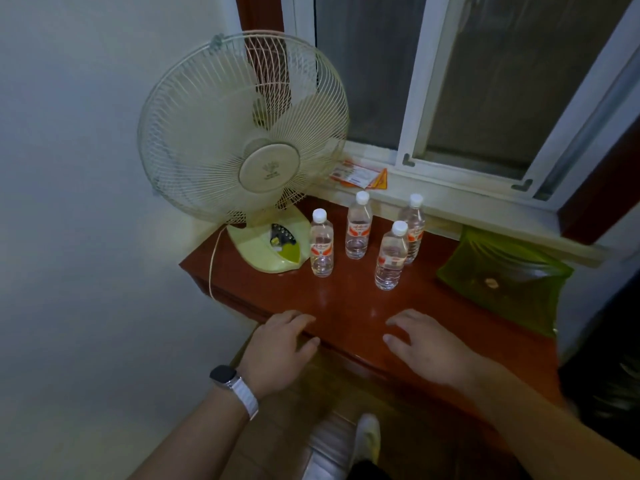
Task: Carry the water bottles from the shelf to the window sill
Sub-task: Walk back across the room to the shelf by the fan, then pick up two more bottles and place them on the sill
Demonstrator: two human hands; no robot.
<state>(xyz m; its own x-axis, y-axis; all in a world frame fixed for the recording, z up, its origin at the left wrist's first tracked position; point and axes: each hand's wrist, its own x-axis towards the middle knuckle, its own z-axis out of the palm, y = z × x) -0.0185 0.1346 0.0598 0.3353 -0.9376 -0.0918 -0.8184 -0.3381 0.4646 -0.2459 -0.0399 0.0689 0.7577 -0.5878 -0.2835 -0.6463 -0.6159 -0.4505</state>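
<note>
1. Plainly, both grips are bare hands and hold nothing: the left grip (280, 348) has its fingers loosely extended over the near edge of the red-brown window sill (346, 303), palm down.
2. The right grip (429, 348) is spread wider, with the fingers fanned, the thumb pointing toward the left grip and the palm down over the sill. Whether either grip actually touches the wood cannot be told.
3. The two grips are apart, with a bare stretch of sill between them.
4. Beyond the grips stand four water bottles, all upright with white caps on and none in contact with a hand.
5. Ahead of the left grip is the left bottle (322, 244), and farther back from it is the rear-left bottle (358, 226).
6. Ahead of the right grip's thumb is the near-right bottle (393, 258), the closest to that grip. Just behind it, partly covered by it, is the rear-right bottle (414, 230).
7. Beyond and left of the left grip, a pale desk fan (242, 133) stands on the sill, its base just beside the left bottle.
8. Beyond and right of the right grip lies a green plastic bag (502, 275).
9. Far behind the bottles, an orange-and-white leaflet (358, 173) rests on the white window frame (408, 98).
10. A dark watch (225, 375) on a white strap sits on the left wrist.
</note>
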